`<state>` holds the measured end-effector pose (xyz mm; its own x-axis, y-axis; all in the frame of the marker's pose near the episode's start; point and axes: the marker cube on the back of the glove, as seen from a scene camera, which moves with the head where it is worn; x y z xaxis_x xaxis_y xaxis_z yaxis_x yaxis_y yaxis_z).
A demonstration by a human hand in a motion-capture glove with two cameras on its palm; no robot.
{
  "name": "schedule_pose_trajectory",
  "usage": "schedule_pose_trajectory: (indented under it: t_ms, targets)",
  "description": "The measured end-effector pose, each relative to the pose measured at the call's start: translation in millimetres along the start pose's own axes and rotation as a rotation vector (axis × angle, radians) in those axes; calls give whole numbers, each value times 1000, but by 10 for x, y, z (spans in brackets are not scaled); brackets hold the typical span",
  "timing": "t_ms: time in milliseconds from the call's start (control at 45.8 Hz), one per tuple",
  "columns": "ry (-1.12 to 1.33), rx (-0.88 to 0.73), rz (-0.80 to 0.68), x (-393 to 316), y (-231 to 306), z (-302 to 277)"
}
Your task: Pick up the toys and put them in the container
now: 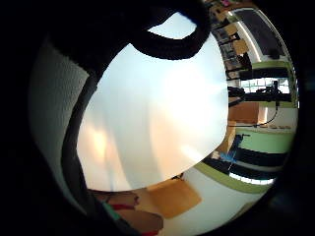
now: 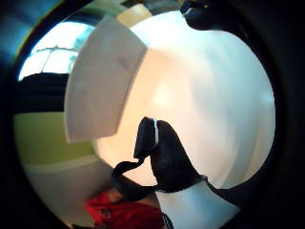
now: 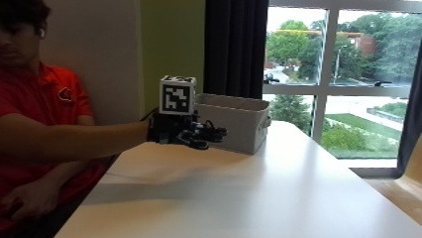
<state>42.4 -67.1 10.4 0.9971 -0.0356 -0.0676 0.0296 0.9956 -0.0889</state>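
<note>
White table (image 3: 277, 198) under the gloved right hand (image 3: 186, 132), fingers (image 3: 214, 133) relaxed, holding nothing, beside the grey container (image 3: 237, 121).

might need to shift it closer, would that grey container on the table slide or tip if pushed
The container looks like a soft fabric bin, so its walls would probably give under a push. It sits flat on the smooth white table, so it likely slides rather than tips. It seems light; its contents are hidden.

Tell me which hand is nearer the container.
The gloved right hand, held over the table beside the container; the bare hand is down off the table.
</note>
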Motion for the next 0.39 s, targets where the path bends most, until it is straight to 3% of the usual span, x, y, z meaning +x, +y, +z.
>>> schedule_pose_trajectory:
  t_ms: [393]
  targets:
    - [-13,1,32,66,33,30]
